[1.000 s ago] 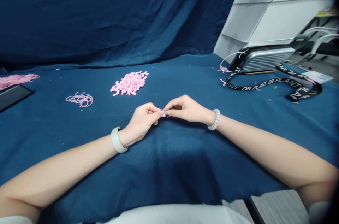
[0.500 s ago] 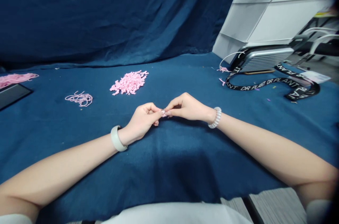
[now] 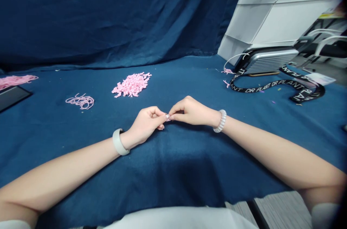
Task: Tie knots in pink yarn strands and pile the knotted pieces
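Note:
My left hand (image 3: 146, 125) and my right hand (image 3: 191, 110) meet over the blue cloth, fingertips nearly touching. Both are closed in a pinch of thumb and forefinger. Between the fingertips shows a tiny bit of pink string (image 3: 168, 119), mostly covered by the fingers, so its shape is hard to make out. Beyond my hands lies a heap of small knotted pink string pieces (image 3: 131, 85). To its left is a loose tangle of thin pink strings (image 3: 80, 101).
At the far left, a pink string bundle (image 3: 17, 80) lies behind a dark flat device (image 3: 13, 97). On the right, a silver ridged case (image 3: 273, 61) stands with a black lettered strap (image 3: 260, 88) before it. Pink scraps (image 3: 227, 83) lie near the strap. A white panelled box (image 3: 279, 12) rises behind.
Hardly anything differs. The fingertips have shifted slightly against each other and both hands sit a touch lower; the pinch is kept.

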`<state>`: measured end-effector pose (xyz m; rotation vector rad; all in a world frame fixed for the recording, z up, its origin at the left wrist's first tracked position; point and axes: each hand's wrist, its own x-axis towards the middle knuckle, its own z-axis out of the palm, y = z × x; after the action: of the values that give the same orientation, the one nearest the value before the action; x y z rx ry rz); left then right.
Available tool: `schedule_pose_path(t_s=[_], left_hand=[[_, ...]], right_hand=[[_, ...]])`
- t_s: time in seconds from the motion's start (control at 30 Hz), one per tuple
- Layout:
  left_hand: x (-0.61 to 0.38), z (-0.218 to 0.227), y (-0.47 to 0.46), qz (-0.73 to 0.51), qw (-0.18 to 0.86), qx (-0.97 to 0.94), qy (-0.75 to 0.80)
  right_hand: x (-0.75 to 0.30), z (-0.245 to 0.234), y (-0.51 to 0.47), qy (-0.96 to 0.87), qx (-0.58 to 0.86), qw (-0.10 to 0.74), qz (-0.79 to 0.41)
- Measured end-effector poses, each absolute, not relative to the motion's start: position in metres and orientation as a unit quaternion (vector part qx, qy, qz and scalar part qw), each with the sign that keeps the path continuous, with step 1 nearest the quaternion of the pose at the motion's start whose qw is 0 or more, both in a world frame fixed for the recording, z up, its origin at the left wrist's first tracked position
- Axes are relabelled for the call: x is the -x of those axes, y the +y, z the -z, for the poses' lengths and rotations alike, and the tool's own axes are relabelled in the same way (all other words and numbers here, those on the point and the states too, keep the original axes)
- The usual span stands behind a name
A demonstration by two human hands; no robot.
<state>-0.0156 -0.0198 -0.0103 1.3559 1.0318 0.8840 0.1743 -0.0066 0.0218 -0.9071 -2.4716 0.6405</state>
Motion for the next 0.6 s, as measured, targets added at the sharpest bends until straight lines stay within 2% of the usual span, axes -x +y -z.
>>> schedule_pose_path(t_s=[0.2,0.4,0.6], left_hand=[[0.013,0.004,-0.02,-0.344,0.6,-0.557,0.46],[0.011,-0.015,-0.019,-0.331,0.692,-0.451,0.456],[0.013,-0.032,-0.023,-0.308,0.701,-0.453,0.456]], right_hand=[[-0.174,-0.023,-0.01,-0.932,0.28,0.172,-0.151],[-0.171,-0.017,-0.014,-0.944,0.299,0.123,-0.07],[-0.169,-0.018,-0.02,-0.952,0.296,0.072,0.025]])
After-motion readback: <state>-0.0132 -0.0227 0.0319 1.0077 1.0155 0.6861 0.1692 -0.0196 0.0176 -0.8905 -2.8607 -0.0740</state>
